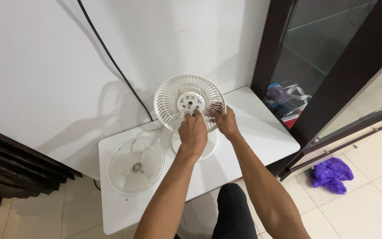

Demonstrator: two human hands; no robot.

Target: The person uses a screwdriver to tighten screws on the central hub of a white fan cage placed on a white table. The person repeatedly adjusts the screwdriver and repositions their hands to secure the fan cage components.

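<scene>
A small white table fan (pixel 188 102) stands upright on a white table (pixel 261 128), showing its rear grille and bare motor hub. My left hand (pixel 192 132) is closed at the lower part of the hub, its fingertips pinching something too small to make out. My right hand (pixel 226 121) grips the lower right rim of the rear grille. The fan's round base (pixel 209 150) shows below my hands. The detached front grille with the blade lying in it (pixel 136 164) rests flat on the table's left part.
A black cable (pixel 111 59) runs down the white wall behind the fan. A dark-framed glass cabinet (pixel 306 66) stands at the right, with a purple plastic bag (pixel 331 174) on the tiled floor. A dark slatted object (pixel 14 168) sits at the left.
</scene>
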